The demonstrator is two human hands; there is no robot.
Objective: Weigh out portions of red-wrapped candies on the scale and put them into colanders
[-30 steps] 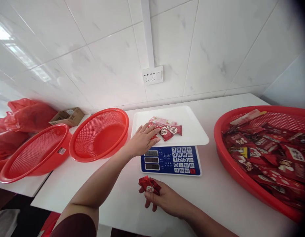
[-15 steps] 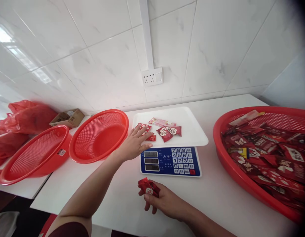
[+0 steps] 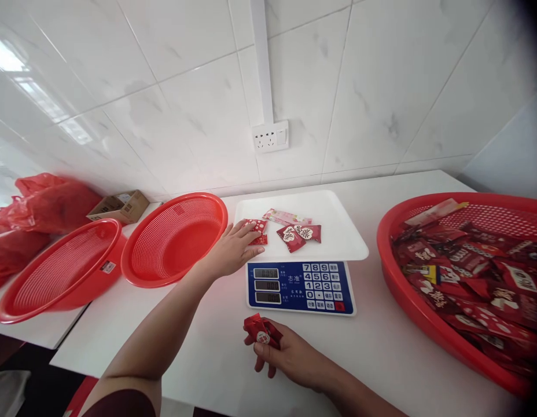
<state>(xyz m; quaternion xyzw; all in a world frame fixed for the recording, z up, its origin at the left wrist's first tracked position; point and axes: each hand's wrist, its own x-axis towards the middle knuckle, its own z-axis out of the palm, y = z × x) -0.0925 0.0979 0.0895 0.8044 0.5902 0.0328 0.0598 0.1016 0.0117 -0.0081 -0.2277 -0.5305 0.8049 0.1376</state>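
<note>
My left hand [image 3: 234, 249] lies with fingers stretched over the left edge of a white scale tray [image 3: 338, 231]. Its fingers partly cover a red spotted snack packet [image 3: 258, 227]; whether they press on it I cannot tell. Beside it on the tray are a pink stick packet [image 3: 288, 217] and two dark red packets with white labels [image 3: 309, 233]. In front of the blue-panelled digital scale [image 3: 301, 288], my right hand [image 3: 277, 347] is closed around red snack packets [image 3: 260, 331]; how many is hidden by the fingers.
On the right stands a large red basket [image 3: 383, 255] heaped with snack packets. Two red perforated baskets [image 3: 133, 266] sit to the left, with a cardboard box [image 3: 129, 207] and red plastic bags [image 3: 55, 202] behind. A wall socket [image 3: 271, 137] is above the white table [image 3: 199, 347].
My left hand has drawn back slightly to the left, uncovering more of the spotted packet. My right hand keeps its hold on the red packets. The view has shifted a little.
</note>
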